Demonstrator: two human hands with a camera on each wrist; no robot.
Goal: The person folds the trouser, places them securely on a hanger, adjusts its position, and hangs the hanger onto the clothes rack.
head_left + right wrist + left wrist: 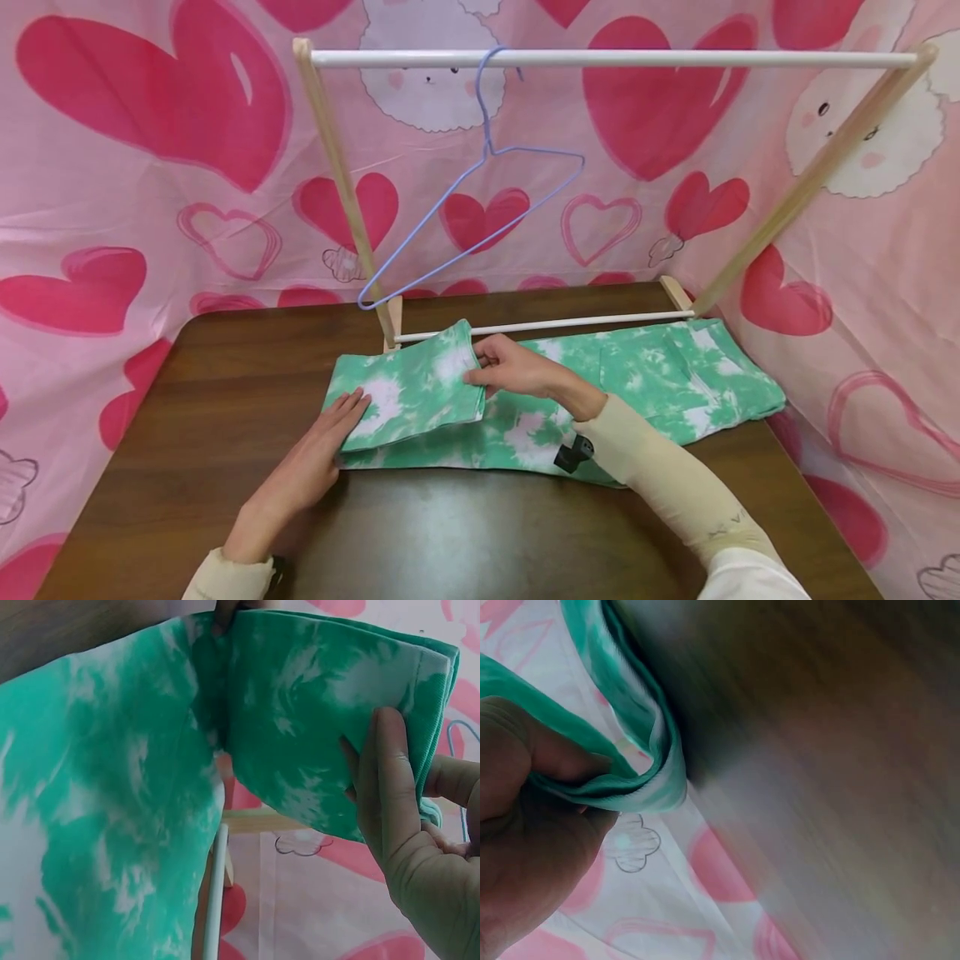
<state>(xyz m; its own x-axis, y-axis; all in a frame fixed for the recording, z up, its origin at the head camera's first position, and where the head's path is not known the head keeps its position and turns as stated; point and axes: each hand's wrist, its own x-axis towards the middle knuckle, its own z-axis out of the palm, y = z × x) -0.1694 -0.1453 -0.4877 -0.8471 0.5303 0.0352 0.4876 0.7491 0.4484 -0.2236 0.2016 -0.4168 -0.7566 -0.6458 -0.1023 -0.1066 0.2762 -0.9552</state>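
Observation:
Green-and-white tie-dye trousers (532,429) lie lengthwise on the table, with the left end folded back over the rest. My left hand (318,446) is at the left fold; in the left wrist view its thumb and fingers pinch the cloth edge. With my right hand (517,367) I grip the hem end of the folded-over part, holding it slightly raised. The right wrist view shows the fingers (394,761) along one face of the doubled hem and the thumb behind it. Parts of the left fingers are hidden by cloth in that view.
A wooden rack with a white top rail (675,58) and a white lower bar (547,324) stands behind the trousers. From the rail hangs a blue wire hanger (442,204). The dark wooden table (180,450) meets a pink heart-patterned cloth (97,200) at the back and sides.

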